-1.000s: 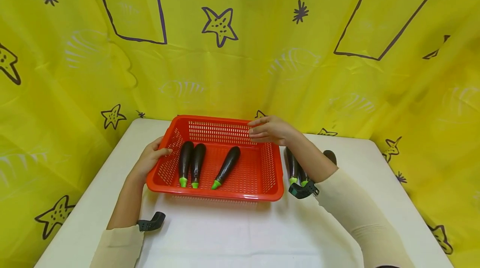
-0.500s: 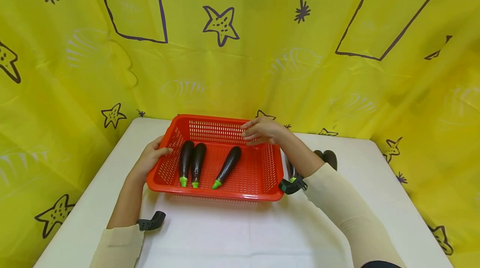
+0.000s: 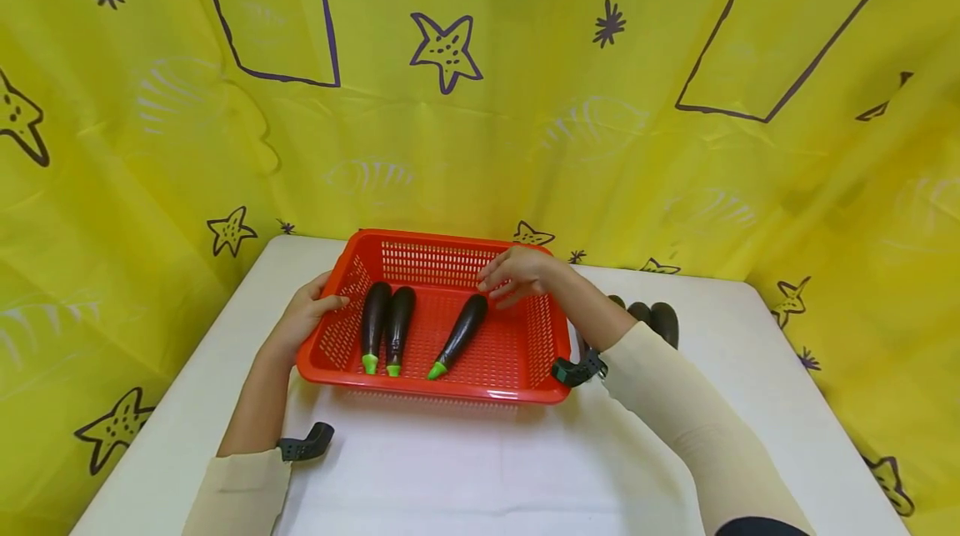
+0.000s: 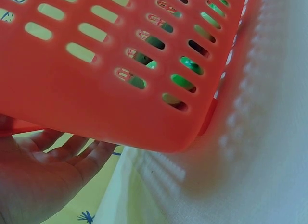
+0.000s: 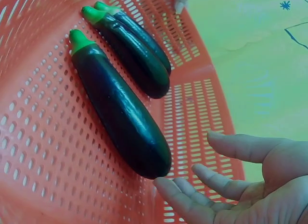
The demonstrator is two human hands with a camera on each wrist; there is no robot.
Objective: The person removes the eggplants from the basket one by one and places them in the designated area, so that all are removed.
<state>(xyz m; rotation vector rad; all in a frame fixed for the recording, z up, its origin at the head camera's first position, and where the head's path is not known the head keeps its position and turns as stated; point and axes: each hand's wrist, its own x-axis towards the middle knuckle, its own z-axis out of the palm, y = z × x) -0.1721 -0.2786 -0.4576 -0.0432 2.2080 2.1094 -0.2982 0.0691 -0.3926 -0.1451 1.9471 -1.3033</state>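
The left hand [image 3: 306, 313] has its grip on the left rim of the red plastic basket [image 3: 450, 388], thumb inside the wall and fingers outside; the right hand [image 3: 521, 271] reaches over the basket's right half, its grip loose and holding nothing, fingers spread beside the rounded end of the single eggplant [image 3: 461, 334]; whether a fingertip touches it I cannot tell. That eggplant lies slanted on the basket floor, green stem toward the person; the left eggplant [image 3: 375, 323] and the middle eggplant [image 3: 401, 328] lie side by side in the basket's left part, stems the same way; outside, right of the basket, more eggplants [image 3: 664, 321] lie on the white surface [image 3: 450, 469], partly hidden by the right forearm; a yellow curtain [image 3: 480, 144] with starfish drawings hangs behind.
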